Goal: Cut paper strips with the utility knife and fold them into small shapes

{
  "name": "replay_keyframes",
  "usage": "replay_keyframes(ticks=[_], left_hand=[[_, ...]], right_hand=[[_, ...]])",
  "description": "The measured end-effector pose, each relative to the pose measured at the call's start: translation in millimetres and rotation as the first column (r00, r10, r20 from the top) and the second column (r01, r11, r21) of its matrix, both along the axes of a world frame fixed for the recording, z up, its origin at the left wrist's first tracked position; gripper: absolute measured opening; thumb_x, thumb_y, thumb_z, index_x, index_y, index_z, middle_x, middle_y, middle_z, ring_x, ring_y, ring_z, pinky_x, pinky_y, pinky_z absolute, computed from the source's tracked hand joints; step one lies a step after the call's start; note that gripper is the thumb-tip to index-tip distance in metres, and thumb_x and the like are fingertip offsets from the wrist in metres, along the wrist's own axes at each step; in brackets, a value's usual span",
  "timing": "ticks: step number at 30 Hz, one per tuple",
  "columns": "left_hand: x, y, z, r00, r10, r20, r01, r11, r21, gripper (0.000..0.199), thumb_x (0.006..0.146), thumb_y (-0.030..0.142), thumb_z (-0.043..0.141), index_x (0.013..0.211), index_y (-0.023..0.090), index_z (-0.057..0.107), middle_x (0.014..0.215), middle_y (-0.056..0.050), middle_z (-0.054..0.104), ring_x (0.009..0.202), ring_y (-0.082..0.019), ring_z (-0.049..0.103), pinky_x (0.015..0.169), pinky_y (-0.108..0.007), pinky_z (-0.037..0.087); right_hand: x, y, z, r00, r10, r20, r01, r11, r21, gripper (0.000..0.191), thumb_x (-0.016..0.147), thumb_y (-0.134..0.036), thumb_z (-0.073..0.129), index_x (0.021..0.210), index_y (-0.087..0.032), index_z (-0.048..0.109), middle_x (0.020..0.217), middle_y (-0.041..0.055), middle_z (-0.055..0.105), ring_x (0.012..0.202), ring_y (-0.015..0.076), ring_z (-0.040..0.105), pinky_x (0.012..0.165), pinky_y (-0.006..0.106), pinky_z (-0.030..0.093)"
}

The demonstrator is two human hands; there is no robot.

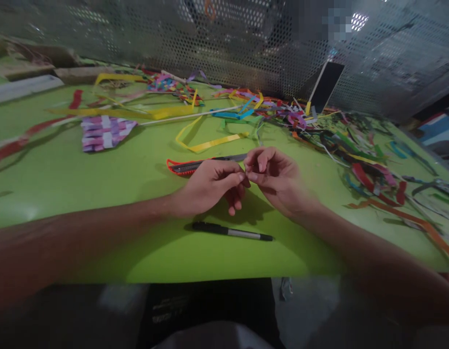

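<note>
Above the middle of the green table (155, 264), my left hand (213, 186) and my right hand (279, 182) meet at their fingertips. Thumb and index finger of each are pinched together; anything between them is too small to make out. Just behind the left hand lies a box cutter (188, 166) with an orange-red edged handle, its far part passing behind my fingers. A black and silver pen (242, 233) rests on the table in front of both hands, touched by neither.
A woven purple and white strip piece (106, 132) on a stick lies at the left. Yellow strips (213, 143) curl behind the hands. Tangled coloured strips (373, 169) cover the right side. A dark phone-like slab (328, 87) leans upright near the perforated metal panel (232, 43).
</note>
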State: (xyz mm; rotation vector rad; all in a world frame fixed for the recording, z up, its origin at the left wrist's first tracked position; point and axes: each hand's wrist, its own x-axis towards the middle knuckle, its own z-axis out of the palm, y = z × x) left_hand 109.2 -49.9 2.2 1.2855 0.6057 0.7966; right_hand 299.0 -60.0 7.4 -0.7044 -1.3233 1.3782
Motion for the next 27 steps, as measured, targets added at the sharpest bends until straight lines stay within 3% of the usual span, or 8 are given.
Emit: replay_keyframes(ticks=[15,27], left_hand=[[0.9,1.3,-0.6,0.998,-0.049,0.037,0.05,0.999,-0.019,0.031,0.106,0.009,0.053,0.078,0.014,0.064,0.067,0.001,0.069,0.051,-0.01,0.07,0.046,-0.017,0.062],[-0.3,3.8,-4.8,0.998,-0.057,0.025,0.058,0.998,-0.033,0.027,0.109,0.017,0.056,0.082,0.016,0.061,0.07,0.001,0.065,0.052,-0.011,0.068,0.044,-0.019,0.061]], right_hand=[[2.6,1.6,4.7,1.0,-0.006,0.014,0.005,0.998,0.062,0.037,0.076,-0.026,0.104,0.079,-0.024,0.067,0.097,-0.0009,0.067,0.083,0.0142,0.06,0.071,0.029,0.055],[6.5,4.8,1.6,0.996,-0.065,0.061,0.06,0.995,0.081,0.033,0.075,-0.025,0.103,0.079,-0.025,0.07,0.098,-0.0007,0.069,0.092,0.0156,0.065,0.078,0.03,0.06]])
